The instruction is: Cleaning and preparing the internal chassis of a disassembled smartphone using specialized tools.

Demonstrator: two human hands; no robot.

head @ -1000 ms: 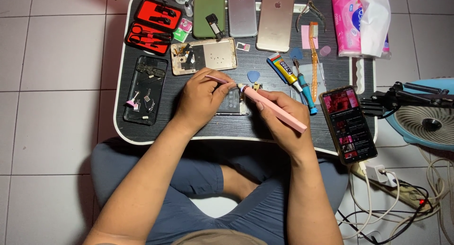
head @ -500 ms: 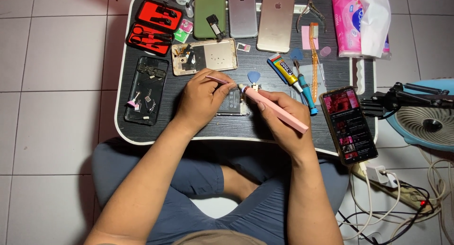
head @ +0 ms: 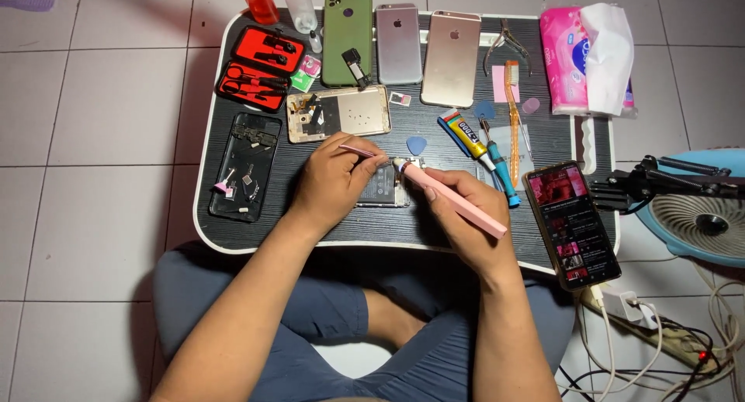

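Note:
My left hand (head: 330, 181) pinches slim pink tweezers (head: 358, 151) over an opened phone (head: 386, 188) lying in the middle of the black lap table (head: 233, 239). My right hand (head: 458, 220) grips a pink pen-shaped tool (head: 454, 199), its tip down on the same phone beside the tweezer points. Both hands hide most of the opened phone.
A stripped phone frame (head: 339, 112), black back cover (head: 247, 165), red tool case (head: 260, 66), three phones (head: 399, 41), glue tube (head: 462, 132), screwdriver (head: 500, 169) and tissue pack (head: 587, 49) lie around. A lit phone (head: 571, 222) sits right. A fan (head: 698, 216) and cables (head: 660, 340) are on the floor.

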